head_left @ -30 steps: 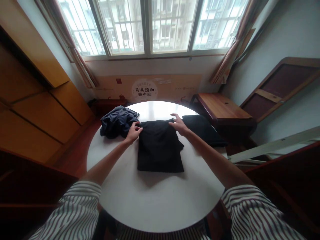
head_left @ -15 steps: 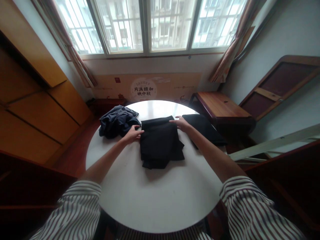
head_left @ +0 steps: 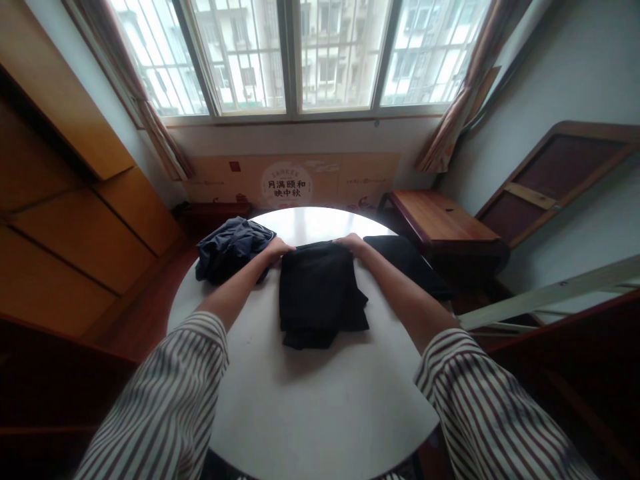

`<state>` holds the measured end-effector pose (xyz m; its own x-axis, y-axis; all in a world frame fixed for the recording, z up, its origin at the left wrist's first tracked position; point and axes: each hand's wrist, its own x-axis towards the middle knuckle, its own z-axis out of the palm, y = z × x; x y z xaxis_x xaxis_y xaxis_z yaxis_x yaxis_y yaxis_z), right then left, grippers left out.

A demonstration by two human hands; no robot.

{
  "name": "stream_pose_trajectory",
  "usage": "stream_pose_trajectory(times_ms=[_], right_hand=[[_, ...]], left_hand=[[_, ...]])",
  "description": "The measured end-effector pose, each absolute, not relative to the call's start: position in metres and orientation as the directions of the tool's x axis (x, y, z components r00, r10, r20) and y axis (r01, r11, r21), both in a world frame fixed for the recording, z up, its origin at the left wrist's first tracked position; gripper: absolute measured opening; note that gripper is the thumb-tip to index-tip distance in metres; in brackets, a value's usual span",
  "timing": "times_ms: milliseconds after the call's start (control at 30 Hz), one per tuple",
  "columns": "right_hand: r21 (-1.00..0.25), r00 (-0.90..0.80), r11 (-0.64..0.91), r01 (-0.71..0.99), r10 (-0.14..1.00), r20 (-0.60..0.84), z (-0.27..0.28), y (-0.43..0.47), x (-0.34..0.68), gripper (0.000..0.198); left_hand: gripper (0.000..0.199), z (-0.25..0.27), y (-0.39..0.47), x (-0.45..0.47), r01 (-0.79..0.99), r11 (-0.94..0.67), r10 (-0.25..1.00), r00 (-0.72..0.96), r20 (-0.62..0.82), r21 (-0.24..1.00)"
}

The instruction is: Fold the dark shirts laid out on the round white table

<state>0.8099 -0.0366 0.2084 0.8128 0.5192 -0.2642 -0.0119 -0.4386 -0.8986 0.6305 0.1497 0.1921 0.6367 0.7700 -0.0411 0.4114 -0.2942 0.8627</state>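
A folded black garment [head_left: 317, 287] lies in the middle of the white round table [head_left: 320, 413], its loose ends poking out at the near and right sides. Its exact kind does not show. My left hand [head_left: 279, 249] is closed on the far left corner, thumb along the edge. At the far right corner my right hand [head_left: 352, 244] grips the same far edge, fingers mostly hidden behind the cloth. Beside my left hand is a crumpled dark blue garment [head_left: 227, 247] with a white cord or trim. A second folded black garment [head_left: 403, 263] rests beyond my right forearm.
A wooden side table [head_left: 445, 217] stands past the round table at the right. Yellow-brown cabinets [head_left: 95, 247] line the left side. A pale wooden rail [head_left: 550, 293] slants in at the right, and a barred window [head_left: 295, 60] is ahead.
My left hand has moved from the garment's left side up to its far left corner. My right hand has closed on the far right corner. The view has tilted slightly.
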Motion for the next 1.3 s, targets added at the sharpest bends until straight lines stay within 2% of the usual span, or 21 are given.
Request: stream_pose_trajectory(times_ms=[100,167,233,300,400,467,567,633,667,733,800,867,933,1067,1133,1200,1300], right_hand=[[-0.943,0.785,-0.334,-0.017,0.58,-0.219,0.212,-0.039,0.807,0.026],[-0.972,0.778,-0.235,-0.012,0.609,-0.156,0.223,-0.042,0.806,0.022],[-0.991,0.782,-0.134,0.005,0.618,-0.08,0.242,-0.048,0.808,0.02],[-0.998,0.768,0.03,0.05,0.638,0.057,0.268,-0.055,0.813,0.022],[-0.936,0.693,0.316,0.156,0.64,0.332,0.309,-0.071,0.82,0.03],[-0.877,0.647,0.408,0.253,0.603,0.467,0.327,-0.087,0.817,0.033],[-0.819,0.601,0.403,0.408,0.557,0.573,0.326,-0.127,0.794,0.033],[-0.821,0.57,0.328,0.468,0.598,0.564,0.305,-0.165,0.768,0.031],[-0.835,0.556,0.272,0.478,0.643,0.527,0.29,-0.187,0.754,0.029],[-0.855,0.426,0.103,0.508,0.832,0.354,0.26,-0.232,0.727,0.027],[-0.816,0.289,-0.022,0.577,0.94,0.18,0.234,-0.273,0.705,0.025],[-0.795,0.158,-0.097,0.598,0.987,-0.001,0.218,-0.302,0.691,0.025],[-0.81,0.118,-0.144,0.568,0.989,-0.093,0.213,-0.314,0.684,0.026],[-0.859,0.253,-0.179,0.48,0.966,-0.059,0.217,-0.286,0.692,0.036],[-0.87,0.312,-0.167,0.465,0.95,-0.015,0.22,-0.251,0.7,0.041],[-0.868,0.366,-0.155,0.472,0.93,0.033,0.222,-0.212,0.706,0.043],[-0.824,0.47,-0.224,0.521,0.881,0.058,0.221,-0.161,0.712,0.039]], left_hand=[[0.023,0.203,0.153,0.627,0.377,-0.353,0.712,0.702,-0.016,0.856],[0.026,0.218,0.156,0.625,0.324,-0.409,0.695,0.717,0.061,0.853],[0.026,0.242,0.16,0.623,0.252,-0.47,0.69,0.703,0.173,0.846],[0.027,0.273,0.16,0.62,0.122,-0.591,0.645,0.665,0.376,0.797],[0.03,0.323,0.15,0.607,-0.074,-0.819,0.441,0.554,0.706,0.569],[0.03,0.346,0.134,0.589,-0.103,-0.914,0.291,0.509,0.81,0.393],[0.024,0.348,0.099,0.548,-0.113,-0.979,0.08,0.549,0.832,0.169],[0.02,0.325,0.07,0.513,-0.19,-0.981,-0.084,0.627,0.774,0.048],[0.018,0.308,0.055,0.495,-0.249,-0.969,-0.167,0.68,0.714,0.01],[0.016,0.27,0.023,0.458,-0.33,-0.944,-0.272,0.733,0.623,-0.023],[0.014,0.235,-0.006,0.425,-0.382,-0.924,-0.322,0.795,0.514,0.013],[0.012,0.213,-0.026,0.401,-0.397,-0.907,-0.308,0.852,0.424,0.139],[0.016,0.203,-0.031,0.388,-0.337,-0.889,-0.201,0.896,0.396,0.311],[0.023,0.203,0.005,0.405,-0.035,-0.84,0.241,0.87,0.43,0.541],[0.024,0.204,0.034,0.432,0.056,-0.787,0.4,0.805,0.438,0.615],[0.031,0.206,0.06,0.465,0.093,-0.739,0.49,0.754,0.437,0.668],[0.04,0.207,0.087,0.513,0.116,-0.671,0.53,0.765,0.365,0.732]])
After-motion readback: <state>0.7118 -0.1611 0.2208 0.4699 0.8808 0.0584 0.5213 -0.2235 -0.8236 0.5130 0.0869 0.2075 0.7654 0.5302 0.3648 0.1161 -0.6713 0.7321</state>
